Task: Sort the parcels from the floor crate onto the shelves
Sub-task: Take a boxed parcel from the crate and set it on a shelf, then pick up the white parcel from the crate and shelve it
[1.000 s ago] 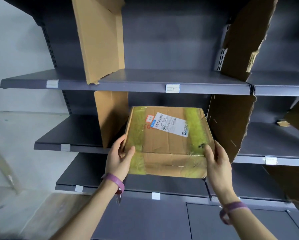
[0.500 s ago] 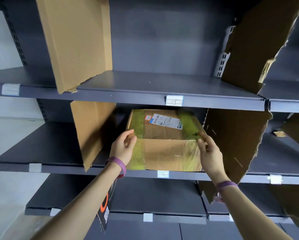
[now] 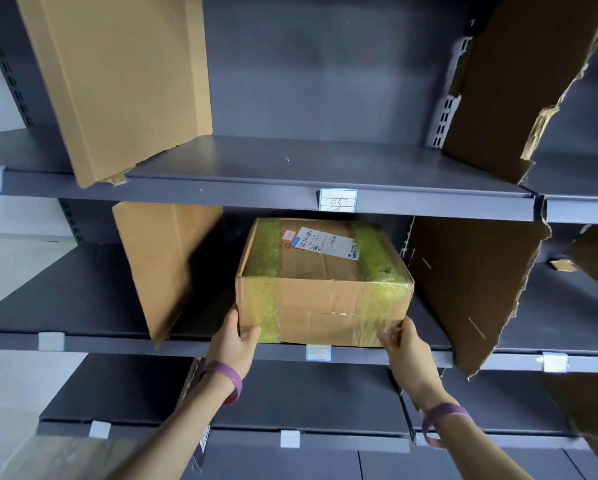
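Currently the parcel (image 3: 325, 282), a brown cardboard box banded with yellow-green tape at both ends, sits on the middle shelf (image 3: 82, 306), with its front face close to the shelf's front edge. It occupies the bay between the left cardboard divider (image 3: 165, 265) and the right cardboard divider (image 3: 470, 289), clear of both. A white shipping label (image 3: 328, 242) with a barcode lies on its top face, toward the rear.

The left hand (image 3: 233, 344) grips the lower left front corner: the thumb lies across the front face and the fingers wrap round the left side. The right hand (image 3: 406, 348) holds the lower right front corner, fingers curled onto the front face (slightly blurred, so the exact finger positions cannot be read). Each wrist carries a purple band.

On the upper shelf (image 3: 325, 168), directly above the parcel, a tag (image 3: 338, 199) on the front lip reads "05". A small white tag (image 3: 318, 352) is fixed to the middle shelf's lip below the parcel; its marking is not legible.
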The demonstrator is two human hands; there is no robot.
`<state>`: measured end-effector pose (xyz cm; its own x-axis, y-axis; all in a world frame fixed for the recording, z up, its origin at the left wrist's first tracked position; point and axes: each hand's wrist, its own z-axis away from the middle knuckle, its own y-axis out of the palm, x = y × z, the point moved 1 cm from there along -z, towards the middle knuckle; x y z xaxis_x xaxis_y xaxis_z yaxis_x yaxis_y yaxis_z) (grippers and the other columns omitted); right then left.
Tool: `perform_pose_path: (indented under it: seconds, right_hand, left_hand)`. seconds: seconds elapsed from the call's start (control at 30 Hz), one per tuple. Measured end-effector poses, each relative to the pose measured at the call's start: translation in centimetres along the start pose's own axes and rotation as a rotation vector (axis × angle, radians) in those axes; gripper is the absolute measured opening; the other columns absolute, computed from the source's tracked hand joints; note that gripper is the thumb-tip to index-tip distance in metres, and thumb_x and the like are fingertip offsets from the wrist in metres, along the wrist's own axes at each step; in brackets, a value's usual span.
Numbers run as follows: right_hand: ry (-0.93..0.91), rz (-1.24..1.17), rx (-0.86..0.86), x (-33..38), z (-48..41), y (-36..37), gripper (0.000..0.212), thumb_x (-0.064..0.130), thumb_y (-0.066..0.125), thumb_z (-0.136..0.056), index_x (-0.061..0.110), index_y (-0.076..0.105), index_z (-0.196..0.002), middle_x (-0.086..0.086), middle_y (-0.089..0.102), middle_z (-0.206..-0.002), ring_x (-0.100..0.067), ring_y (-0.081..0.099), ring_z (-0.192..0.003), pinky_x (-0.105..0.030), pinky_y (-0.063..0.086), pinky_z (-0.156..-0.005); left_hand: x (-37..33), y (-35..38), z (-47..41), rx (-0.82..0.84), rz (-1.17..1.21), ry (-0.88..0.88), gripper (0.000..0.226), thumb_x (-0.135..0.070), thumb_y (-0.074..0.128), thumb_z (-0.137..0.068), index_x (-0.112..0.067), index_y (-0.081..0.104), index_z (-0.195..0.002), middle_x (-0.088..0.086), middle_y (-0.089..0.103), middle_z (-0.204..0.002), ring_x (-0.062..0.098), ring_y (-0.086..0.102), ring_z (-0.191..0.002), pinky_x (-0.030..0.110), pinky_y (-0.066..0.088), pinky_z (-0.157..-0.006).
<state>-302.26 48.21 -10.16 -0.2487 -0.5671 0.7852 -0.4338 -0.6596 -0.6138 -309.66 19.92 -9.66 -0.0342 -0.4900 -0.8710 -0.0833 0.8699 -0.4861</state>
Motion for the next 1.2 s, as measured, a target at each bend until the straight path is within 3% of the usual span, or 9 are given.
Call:
perform_pose_path:
  seconds: [0.07,0.23,0.5,0.67,0.8,0.93,1.0,1.13,1.2]
  right_hand:
    - [0.005,0.035,-0.012,-0.2,-0.5,0.0,0.017,0.031,0.054,-0.096,0.018,0.044,-0.09,0.004,0.06,-0.076,-0.026,0.056,-0.075,-0.039,0.046,-0.068]
    - [-0.011,0.113,-0.012,0.3,-2.0,0.4,0.014,0.028,0.052,-0.097,0.018,0.044,-0.094,0.001,0.057,-0.082,-0.024,0.054,-0.075,-0.032,0.039,-0.066]
    - [0.014,0.097,0.005,0.4,-2.3,0.4,0.016,0.031,0.053,-0.096,0.018,0.044,-0.093,0.001,0.06,-0.083,-0.023,0.054,-0.075,-0.034,0.041,-0.065]
    - [-0.003,-0.018,-0.02,0.6,-0.3,0.2,0.045,0.025,0.055,-0.095,0.017,0.04,-0.136,0.002,0.063,-0.113,-0.02,0.06,-0.094,-0.024,0.04,-0.076]
    - [-0.087,-0.016,0.004,-0.8,5.1,0.5,0.059,0.012,0.053,-0.093,0.022,0.031,-0.147,0.01,0.049,-0.113,-0.011,0.05,-0.096,-0.021,0.038,-0.085]
    - [-0.121,0.006,0.106,-3.7,10.4,-1.3,0.062,0.014,0.054,-0.094,0.027,0.028,-0.149,0.013,0.038,-0.146,-0.007,0.034,-0.136,-0.017,0.028,-0.109]
    - [-0.12,0.01,0.078,-5.4,12.7,-3.7,0.06,0.017,0.054,-0.095,0.029,0.027,-0.147,0.017,0.034,-0.147,-0.008,0.031,-0.139,-0.008,0.025,-0.103]
    - [-0.064,0.081,-0.034,-9.8,17.0,-11.2,0.059,0.026,0.054,-0.096,0.024,0.026,-0.149,0.011,0.032,-0.151,-0.011,0.029,-0.14,-0.019,0.024,-0.11]
    - [-0.018,0.091,-0.105,-12.2,19.4,-15.5,0.061,0.028,0.056,-0.096,0.022,0.027,-0.149,0.008,0.032,-0.153,-0.013,0.028,-0.141,-0.02,0.022,-0.111]
  left_hand:
    - [-0.2,0.1,-0.4,-0.026,-0.009,0.007,0.023,-0.017,0.059,-0.087,-0.017,0.059,-0.11,0.001,0.069,-0.095,0.026,0.066,-0.088,0.034,0.052,-0.074]
    - [-0.6,0.0,-2.1,-0.025,-0.037,0.031,0.021,-0.019,0.062,-0.085,-0.017,0.063,-0.106,-0.001,0.071,-0.095,0.02,0.065,-0.085,0.025,0.045,-0.066]
    - [0.3,0.3,-2.7,0.003,0.11,0.007,0.038,-0.01,0.061,-0.083,-0.019,0.061,-0.12,-0.001,0.071,-0.105,0.022,0.065,-0.1,0.037,0.051,-0.09]
    - [0.3,0.4,0.4,-0.06,0.171,0.023,0.057,-0.011,0.06,-0.087,-0.015,0.04,-0.141,0.003,0.048,-0.141,0.021,0.046,-0.128,0.044,0.038,-0.108]
    - [-0.5,1.5,5.9,-0.138,0.152,0.142,0.052,-0.007,0.059,-0.087,-0.017,0.045,-0.137,0.0,0.047,-0.138,0.021,0.045,-0.127,0.043,0.038,-0.107]
    - [-2.1,5.8,11.8,0.147,0.103,0.237,0.053,-0.009,0.061,-0.088,-0.021,0.044,-0.137,-0.008,0.047,-0.136,0.015,0.042,-0.13,0.025,0.03,-0.107]
    - [-3.8,8.5,14.5,0.272,0.089,0.306,0.053,-0.011,0.061,-0.088,-0.021,0.043,-0.137,-0.013,0.043,-0.136,0.011,0.039,-0.132,0.017,0.025,-0.106]
    - [-9.0,14.2,20.7,0.425,0.102,0.428,0.054,-0.011,0.062,-0.088,-0.02,0.044,-0.137,-0.011,0.045,-0.134,0.006,0.04,-0.127,-0.001,0.024,-0.094]
    - [-11.6,17.2,24.6,0.522,0.105,0.475,0.054,-0.014,0.061,-0.088,-0.021,0.044,-0.138,-0.012,0.045,-0.134,0.004,0.039,-0.126,-0.002,0.025,-0.09]
